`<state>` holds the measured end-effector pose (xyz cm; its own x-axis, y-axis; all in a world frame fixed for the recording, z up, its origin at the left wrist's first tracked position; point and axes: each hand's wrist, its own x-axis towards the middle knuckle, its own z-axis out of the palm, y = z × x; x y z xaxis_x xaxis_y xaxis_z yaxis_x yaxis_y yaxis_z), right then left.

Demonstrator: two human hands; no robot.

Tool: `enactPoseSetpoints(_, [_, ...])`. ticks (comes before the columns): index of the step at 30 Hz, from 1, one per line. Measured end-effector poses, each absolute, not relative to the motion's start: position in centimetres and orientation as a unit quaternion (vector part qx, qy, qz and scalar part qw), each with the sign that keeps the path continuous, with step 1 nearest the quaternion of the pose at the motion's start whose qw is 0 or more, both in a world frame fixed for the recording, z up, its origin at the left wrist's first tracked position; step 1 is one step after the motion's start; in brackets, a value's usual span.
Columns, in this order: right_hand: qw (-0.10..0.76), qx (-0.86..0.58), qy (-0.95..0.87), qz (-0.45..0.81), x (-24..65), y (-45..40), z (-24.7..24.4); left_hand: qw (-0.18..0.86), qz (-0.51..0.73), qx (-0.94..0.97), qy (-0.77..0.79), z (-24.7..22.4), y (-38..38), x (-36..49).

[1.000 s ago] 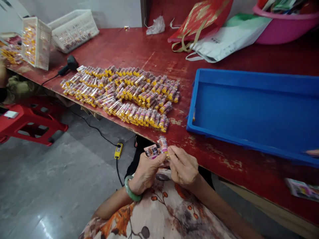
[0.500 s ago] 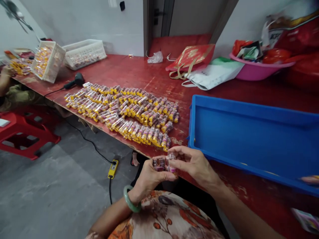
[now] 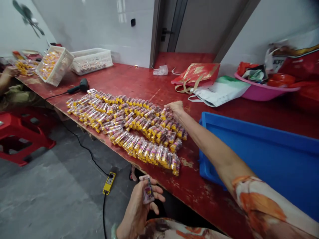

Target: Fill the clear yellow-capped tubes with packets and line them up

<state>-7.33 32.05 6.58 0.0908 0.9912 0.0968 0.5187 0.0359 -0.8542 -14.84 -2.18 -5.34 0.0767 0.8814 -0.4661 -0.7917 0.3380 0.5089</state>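
Your right hand (image 3: pixel 175 109) had moved away from your left and reached the far side of the pile of wrapped tubes (image 3: pixel 129 132), bunched so I could not tell if it held any; your left hand (image 3: pixel 138 212), nearer you, stayed clamped on a labelled tube (image 3: pixel 148 190).

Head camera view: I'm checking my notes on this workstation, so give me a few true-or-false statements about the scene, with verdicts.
1. The left hand holds a small printed packet. True.
2. The right hand rests inside the blue tray. False: it is at the rows of packaged tubes, left of the tray.
3. A jade-green bangle shows at the left wrist. True.
4. The yellow switch box sits on the red workbench. False: it lies on the grey floor below the bench.
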Motion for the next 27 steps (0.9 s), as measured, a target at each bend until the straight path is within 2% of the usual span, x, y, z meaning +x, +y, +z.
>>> enactPoseSetpoints(5, [0.311, -0.680, -0.627, 0.218, -8.2, 34.4, 4.8, 0.739, 0.577, 0.087, 0.337, -5.4, -1.5, -14.8])
enactPoseSetpoints(9, [0.280, -0.659, -0.685, 0.132, -4.9, 33.0, 6.3, 0.746, 0.553, 0.095, 0.358, -3.9, -1.2, -14.2])
enactPoseSetpoints(13, [0.241, -0.642, -0.727, 0.038, 6.3, 27.7, 8.8, 0.754, 0.500, 0.139, 0.402, -2.9, -0.9, -13.0])
enactPoseSetpoints(17, [0.169, -0.736, -0.654, -0.044, 23.3, 18.9, 10.2, 0.763, 0.478, 0.144, 0.410, -2.8, -0.4, -11.0])
enactPoseSetpoints(20, [0.085, -0.799, -0.593, -0.040, 34.1, 12.9, 9.0, 0.772, 0.462, 0.160, 0.408, -2.6, -0.2, -9.3])
enactPoseSetpoints(23, [0.027, -0.806, -0.591, -0.002, 40.0, 9.6, 6.5, 0.760, 0.444, 0.207, 0.427, -2.0, -0.1, -7.4])
enactPoseSetpoints(27, [0.004, -0.762, -0.647, 0.037, 42.0, 9.4, 3.8, 0.753, 0.433, 0.227, 0.440, -1.1, 0.1, -5.3])
